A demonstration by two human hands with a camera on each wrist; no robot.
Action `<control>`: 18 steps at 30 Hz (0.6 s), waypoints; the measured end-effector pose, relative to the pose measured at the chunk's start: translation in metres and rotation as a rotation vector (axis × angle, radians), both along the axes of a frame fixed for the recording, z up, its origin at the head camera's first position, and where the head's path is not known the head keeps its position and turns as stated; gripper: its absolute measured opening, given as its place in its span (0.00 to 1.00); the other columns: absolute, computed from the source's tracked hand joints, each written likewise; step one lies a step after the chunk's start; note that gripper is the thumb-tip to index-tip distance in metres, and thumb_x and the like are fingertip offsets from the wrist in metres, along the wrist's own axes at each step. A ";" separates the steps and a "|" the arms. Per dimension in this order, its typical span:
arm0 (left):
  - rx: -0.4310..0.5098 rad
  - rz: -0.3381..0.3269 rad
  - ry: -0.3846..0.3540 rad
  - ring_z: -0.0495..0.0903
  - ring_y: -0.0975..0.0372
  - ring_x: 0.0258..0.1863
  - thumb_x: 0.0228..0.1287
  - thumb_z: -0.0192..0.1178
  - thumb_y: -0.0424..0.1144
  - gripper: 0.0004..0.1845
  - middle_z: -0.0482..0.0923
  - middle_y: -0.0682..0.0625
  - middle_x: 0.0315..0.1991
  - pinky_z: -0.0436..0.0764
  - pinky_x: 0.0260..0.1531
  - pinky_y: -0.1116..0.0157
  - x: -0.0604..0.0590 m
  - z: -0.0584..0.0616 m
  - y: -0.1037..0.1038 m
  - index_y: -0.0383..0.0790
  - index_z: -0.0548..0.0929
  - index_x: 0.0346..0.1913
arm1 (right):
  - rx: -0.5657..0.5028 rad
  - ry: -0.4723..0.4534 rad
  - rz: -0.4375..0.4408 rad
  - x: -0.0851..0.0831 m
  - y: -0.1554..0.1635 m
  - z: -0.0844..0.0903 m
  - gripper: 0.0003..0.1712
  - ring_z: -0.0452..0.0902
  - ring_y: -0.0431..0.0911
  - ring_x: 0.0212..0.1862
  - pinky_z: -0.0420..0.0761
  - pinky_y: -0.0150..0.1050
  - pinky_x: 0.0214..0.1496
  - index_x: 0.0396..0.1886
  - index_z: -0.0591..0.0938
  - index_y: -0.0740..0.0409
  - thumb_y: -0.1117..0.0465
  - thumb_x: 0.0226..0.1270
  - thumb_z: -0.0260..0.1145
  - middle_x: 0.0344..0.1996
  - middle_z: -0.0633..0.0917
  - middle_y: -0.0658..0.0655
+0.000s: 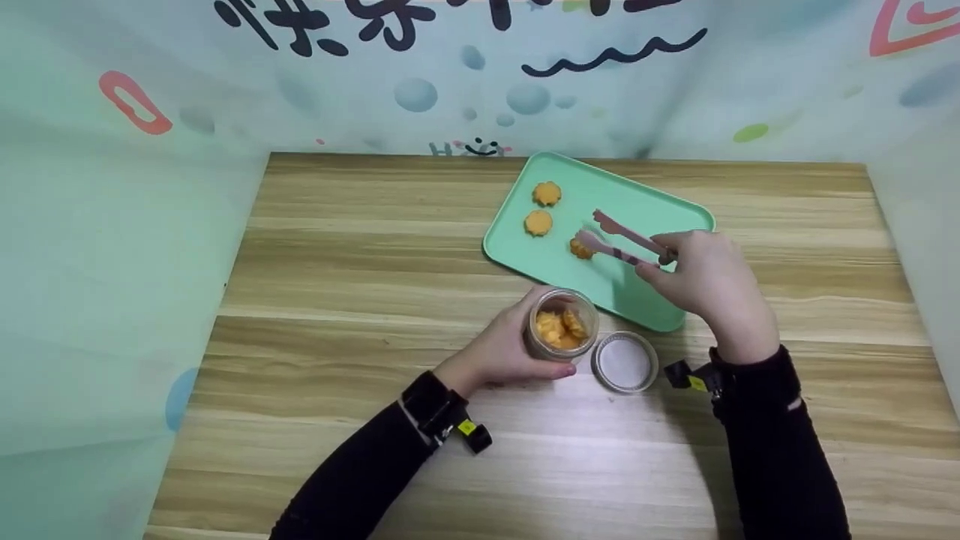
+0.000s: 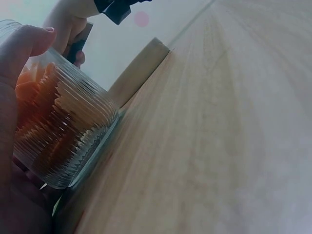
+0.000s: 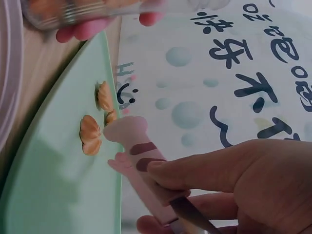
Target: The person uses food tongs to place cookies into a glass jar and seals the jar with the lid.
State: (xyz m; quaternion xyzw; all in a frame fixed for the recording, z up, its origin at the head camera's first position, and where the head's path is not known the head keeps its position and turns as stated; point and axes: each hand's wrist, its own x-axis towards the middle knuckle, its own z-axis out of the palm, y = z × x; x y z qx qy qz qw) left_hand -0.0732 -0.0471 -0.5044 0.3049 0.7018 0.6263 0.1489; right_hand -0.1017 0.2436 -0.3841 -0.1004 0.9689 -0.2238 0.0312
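My left hand (image 1: 501,346) wraps around a transparent ribbed jar (image 2: 92,105), which holds several orange flower-shaped cookies (image 1: 553,330). Between thumb and fingers, my right hand (image 1: 712,281) holds pink tongs (image 1: 626,238) with paw-shaped tips and darker stripes. Their two arms are spread apart over a mint-green tray (image 1: 637,300). One arm's tip overlaps a cookie (image 1: 580,249) on the tray in the head view, and no cookie is between the tips. Two more cookies, one (image 1: 547,193) behind the other (image 1: 538,223), lie at the tray's left end.
A round lid (image 1: 625,362) lies on the wooden table (image 1: 360,247), just right of the jar and in front of the tray. Printed cloth (image 1: 465,90) rises behind the table and along its left side. Each wrist bears a small camera (image 1: 471,436) on a black strap.
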 end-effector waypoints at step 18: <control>0.028 -0.016 0.015 0.77 0.61 0.69 0.52 0.88 0.44 0.50 0.79 0.58 0.69 0.71 0.78 0.58 -0.002 0.002 0.002 0.53 0.72 0.76 | 0.070 -0.014 -0.022 0.004 -0.014 -0.010 0.20 0.78 0.61 0.38 0.77 0.57 0.38 0.50 0.88 0.69 0.55 0.74 0.73 0.31 0.84 0.64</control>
